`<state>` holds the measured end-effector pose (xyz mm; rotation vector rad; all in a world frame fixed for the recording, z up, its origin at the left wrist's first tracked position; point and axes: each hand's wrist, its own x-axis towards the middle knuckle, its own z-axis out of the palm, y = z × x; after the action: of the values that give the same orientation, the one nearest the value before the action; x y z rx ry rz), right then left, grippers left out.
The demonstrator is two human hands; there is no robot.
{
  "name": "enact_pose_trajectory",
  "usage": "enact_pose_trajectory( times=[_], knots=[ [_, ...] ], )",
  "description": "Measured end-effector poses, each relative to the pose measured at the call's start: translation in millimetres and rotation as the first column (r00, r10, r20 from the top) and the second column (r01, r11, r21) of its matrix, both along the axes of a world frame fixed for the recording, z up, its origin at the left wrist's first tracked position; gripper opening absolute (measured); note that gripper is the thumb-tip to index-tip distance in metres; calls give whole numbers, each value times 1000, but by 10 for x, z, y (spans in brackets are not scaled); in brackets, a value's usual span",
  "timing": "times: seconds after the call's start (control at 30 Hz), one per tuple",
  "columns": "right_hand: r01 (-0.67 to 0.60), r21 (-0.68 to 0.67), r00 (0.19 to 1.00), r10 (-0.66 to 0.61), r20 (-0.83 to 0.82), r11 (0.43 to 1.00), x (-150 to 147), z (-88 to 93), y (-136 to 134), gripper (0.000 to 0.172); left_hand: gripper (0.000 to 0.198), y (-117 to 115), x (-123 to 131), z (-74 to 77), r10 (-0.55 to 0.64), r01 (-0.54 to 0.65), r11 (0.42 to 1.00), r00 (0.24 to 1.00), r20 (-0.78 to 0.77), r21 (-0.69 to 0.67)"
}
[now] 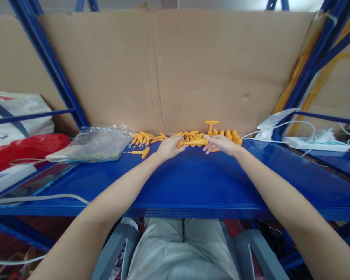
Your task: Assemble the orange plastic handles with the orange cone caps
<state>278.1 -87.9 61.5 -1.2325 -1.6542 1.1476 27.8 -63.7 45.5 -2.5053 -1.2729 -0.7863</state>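
Observation:
My left hand point(169, 147) is closed at the left end of the yellow plastic pieces, with the rounded end of a yellow T-shaped handle point(181, 144) showing at its thumb. A yellow figure-shaped piece point(197, 142) lies between my two hands. My right hand point(223, 144) reaches in from the right, thumb and fingers apart, its fingertips close to that piece. Behind it, a yellow T-handled piece point(211, 126) stands upright. Several yellow-handled corkscrews point(141, 137) with metal spirals lie left of my left hand, one corkscrew point(142, 152) nearer me.
Clear plastic bags point(96, 142) lie in a stack at the left, beside a red bag point(32, 151). More yellow pieces point(235, 137) sit by my right wrist. Cardboard point(204, 70) walls the back of the blue shelf point(201, 182). A white power strip point(312, 143) with cables is at the right.

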Motion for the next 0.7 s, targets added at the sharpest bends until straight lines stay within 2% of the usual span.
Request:
enact_pose_trajectory(
  times=[0.13, 0.27, 0.37, 0.53, 0.7],
  knots=[
    [-41, -41, 999, 39, -32, 998, 16, 74, -73, 13, 25, 9, -4, -8, 11, -11, 1000, 1000, -25, 4],
    [-72, -64, 997, 69, -47, 995, 45, 89, -98, 25, 25, -6, -1, -2, 12, -12, 1000, 999, -30, -5],
    [-70, -79, 997, 69, -19, 994, 30, 73, -91, 16, 26, -14, -1, 0, 10, -10, 1000, 1000, -19, -10],
    [-25, -83, 998, 30, 61, 996, -41, 33, -71, 47, 26, -1, -10, -3, -6, 6, 1000, 1000, 5, 0],
    [-5, -74, 991, 15, 132, 997, -55, 7, -29, 60, 31, 22, -13, -10, 18, -18, 1000, 999, 28, -8]
  ],
)
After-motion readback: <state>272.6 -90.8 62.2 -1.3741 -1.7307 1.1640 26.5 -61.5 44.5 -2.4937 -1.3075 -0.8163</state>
